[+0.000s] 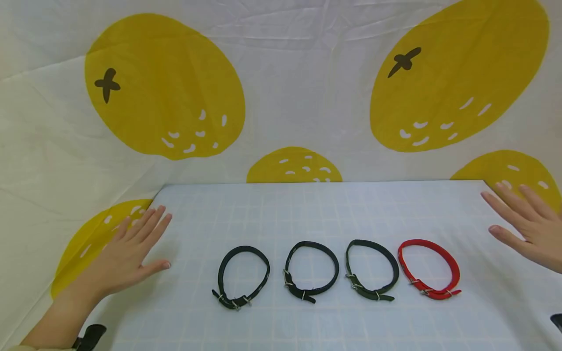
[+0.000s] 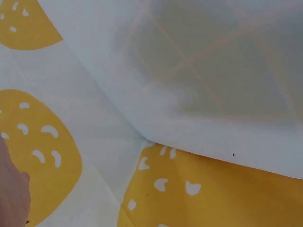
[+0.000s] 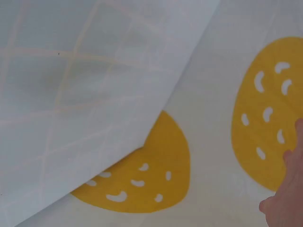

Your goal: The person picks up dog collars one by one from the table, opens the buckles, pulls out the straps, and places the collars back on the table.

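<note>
Four buckled collars lie in a row on the table, each fastened into a loop: a black collar (image 1: pixel 223 278) at the left, a second black collar (image 1: pixel 335 268), a dark green collar (image 1: pixel 397 269) and a red collar (image 1: pixel 456 273) at the right. Metal buckles and rings show along their near sides. My left hand (image 1: pixel 127 253) hovers by the table's left edge, fingers spread and holding nothing. Over at the right edge, my right hand (image 1: pixel 533 224) is likewise spread and empty. Only slivers of the left hand (image 2: pixel 14 189) and right hand (image 3: pixel 289 189) enter the wrist views.
A pale checked cloth covers the table (image 1: pixel 210 209). Behind and beside it hangs a white curtain (image 1: pixel 307 97) printed with large yellow fruit. Dark straps (image 1: pixel 90 336) show near the left wrist.
</note>
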Tool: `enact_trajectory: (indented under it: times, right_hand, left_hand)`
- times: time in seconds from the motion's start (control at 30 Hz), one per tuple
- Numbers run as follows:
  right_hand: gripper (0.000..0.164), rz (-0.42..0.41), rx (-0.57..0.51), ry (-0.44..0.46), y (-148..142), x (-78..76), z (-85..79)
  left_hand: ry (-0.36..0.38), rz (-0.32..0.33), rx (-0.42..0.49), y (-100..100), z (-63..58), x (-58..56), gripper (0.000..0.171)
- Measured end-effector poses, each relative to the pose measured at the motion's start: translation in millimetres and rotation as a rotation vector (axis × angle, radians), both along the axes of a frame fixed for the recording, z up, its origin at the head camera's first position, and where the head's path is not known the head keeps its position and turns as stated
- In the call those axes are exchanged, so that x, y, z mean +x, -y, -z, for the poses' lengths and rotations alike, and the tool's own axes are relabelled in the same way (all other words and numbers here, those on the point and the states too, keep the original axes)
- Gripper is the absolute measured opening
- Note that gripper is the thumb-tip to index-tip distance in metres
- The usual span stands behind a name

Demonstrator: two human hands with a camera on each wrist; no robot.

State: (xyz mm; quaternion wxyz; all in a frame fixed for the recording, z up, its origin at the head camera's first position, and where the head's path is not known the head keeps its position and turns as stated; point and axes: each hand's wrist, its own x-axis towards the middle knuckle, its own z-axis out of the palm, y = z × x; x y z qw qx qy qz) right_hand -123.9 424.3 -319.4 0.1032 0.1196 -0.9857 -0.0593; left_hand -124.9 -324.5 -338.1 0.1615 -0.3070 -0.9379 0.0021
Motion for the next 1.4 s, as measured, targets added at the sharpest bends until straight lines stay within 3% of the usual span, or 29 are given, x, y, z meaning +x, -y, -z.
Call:
enact_trajectory:
  times: [0.2,0.3,0.47,0.67,0.87,1.07,1.2,1.4]
  right_hand:
    - [0.09,-0.012,0.006,-0.013,9.7,-2.8,-6.4]
    - [0.086,-0.064,-0.039,-0.013,16.5,-6.6,-10.5]
    - [0.075,-0.15,-0.224,-0.024,39.7,-12.9,-17.1]
    - [0.043,-0.219,-0.495,0.071,87.9,-19.6,-26.0]
    - [0.034,-0.421,-0.555,0.152,144.0,-33.8,-27.3]
    - [0.028,-0.641,-0.6,0.29,197.9,-47.7,-9.0]
    - [0.025,-0.724,-0.628,0.4,233.4,-52.0,0.1]
    - [0.025,-0.868,-0.629,0.49,282.8,-51.7,14.0]
  left_hand:
    - [0.093,-0.025,-0.029,-7.9,1.2,2.5,0.09]
    - [0.12,0.013,-0.021,-13.9,3.6,2.0,0.088]
    - [0.126,0.113,0.028,-28.7,11.0,3.5,0.079]
    - [0.055,0.265,0.044,-56.2,17.1,10.9,0.067]
    - [0.067,0.363,0.043,-78.7,24.2,16.6,0.057]
    - [0.024,0.436,0.073,-89.1,34.5,18.2,0.053]
    - [0.024,0.437,0.051,-94.7,37.5,17.4,0.05]
    - [0.078,0.442,0.05,-99.8,39.8,17.6,0.049]
